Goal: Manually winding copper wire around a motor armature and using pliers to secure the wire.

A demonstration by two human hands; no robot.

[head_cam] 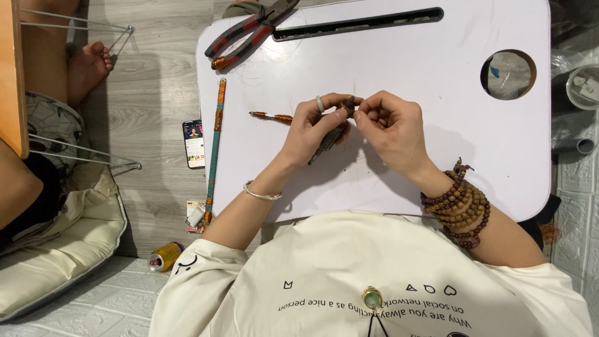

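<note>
A small dark rod-shaped piece is being held above the middle of the white counter, its upper end pinched between both hands. The left hand is clenching around its shaft, while the right hand is gripping the tip with its fingers. Just left, a copper-wound pin is lying (apart from the hands). Red-handled pliers are resting at the far corner, well apart, and a long wrapped stick is lying along the counter's left edge.
</note>
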